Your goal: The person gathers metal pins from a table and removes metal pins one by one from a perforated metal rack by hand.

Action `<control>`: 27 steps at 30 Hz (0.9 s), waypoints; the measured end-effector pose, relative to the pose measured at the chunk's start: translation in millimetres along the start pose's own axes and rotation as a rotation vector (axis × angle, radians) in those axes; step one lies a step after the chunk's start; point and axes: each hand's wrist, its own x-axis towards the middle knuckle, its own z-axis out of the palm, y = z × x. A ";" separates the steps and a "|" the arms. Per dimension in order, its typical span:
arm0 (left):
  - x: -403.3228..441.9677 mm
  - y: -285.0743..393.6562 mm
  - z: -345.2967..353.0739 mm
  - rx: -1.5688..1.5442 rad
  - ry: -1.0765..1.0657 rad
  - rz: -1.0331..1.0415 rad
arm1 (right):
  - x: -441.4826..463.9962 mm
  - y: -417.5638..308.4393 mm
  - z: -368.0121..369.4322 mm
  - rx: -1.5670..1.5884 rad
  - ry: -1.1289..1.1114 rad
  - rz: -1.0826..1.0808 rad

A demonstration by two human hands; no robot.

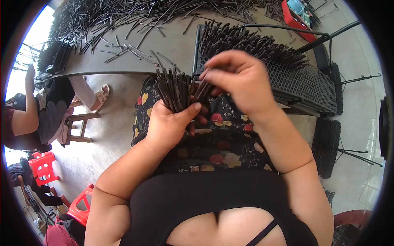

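My left hand [170, 123] is wrapped around an upright bundle of thin dark strips [174, 90], its thumb across the front. The strips look slim and stiff, with small holes or knobs near their upper ends. Just right of the bundle is my right hand [242, 80], slightly blurred, thumb and fingertips pinched at the top of a strip leaning from the left hand. Its lower fingers partly hide the strips there. Both hands are above a dark flowered cloth [221, 149] on my lap.
Beyond my right hand stands a black perforated crate [303, 84] packed with similar strips [250, 43]. Many loose strips [135, 18] are heaped on the table [174, 39]. A red tray [293, 20] lies far right. Another person [30, 110] sits at left, near red stools [43, 168].
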 end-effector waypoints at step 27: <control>9.3 -2.3 -9.1 -0.010 0.018 -0.134 | 14.0 3.8 -39.3 -0.726 -0.014 -0.856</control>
